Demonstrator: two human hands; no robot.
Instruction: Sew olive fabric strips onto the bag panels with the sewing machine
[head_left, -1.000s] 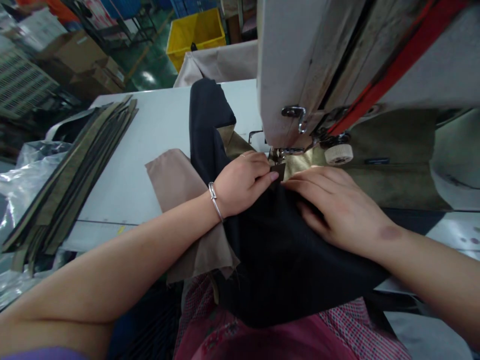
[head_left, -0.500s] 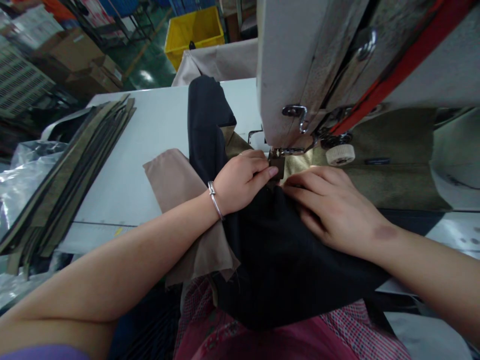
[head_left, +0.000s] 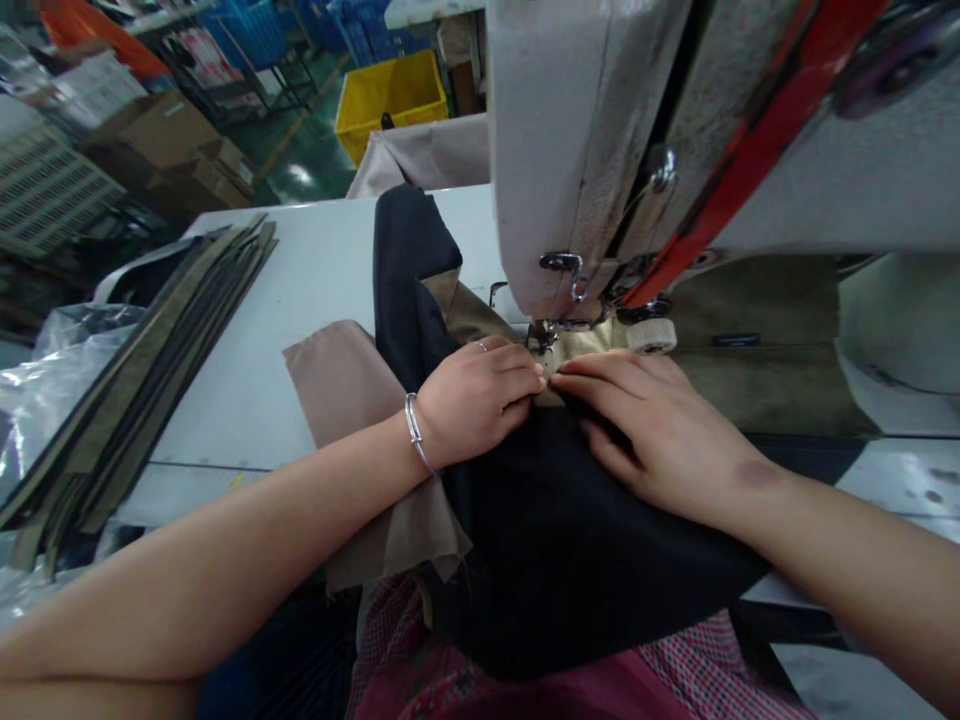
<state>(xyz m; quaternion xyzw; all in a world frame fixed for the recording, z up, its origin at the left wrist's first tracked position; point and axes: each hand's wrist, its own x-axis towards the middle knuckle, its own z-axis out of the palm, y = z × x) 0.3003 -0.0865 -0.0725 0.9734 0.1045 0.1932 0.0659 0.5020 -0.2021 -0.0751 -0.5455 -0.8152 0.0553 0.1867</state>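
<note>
Pressing smooth dark fabric (head_left: pixel 555 520): left hand (head_left: pixel 480 395), right hand (head_left: pixel 652 430).

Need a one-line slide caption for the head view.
Left hand and right hand press dark fabric under the sewing machine presser foot.

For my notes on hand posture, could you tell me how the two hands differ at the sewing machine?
The left hand is curled, with a ring and a wrist bangle; the right hand lies flatter, fingers extended, with no jewellery showing. Both press the dark fabric, fingertips meeting just before the presser foot.
</note>
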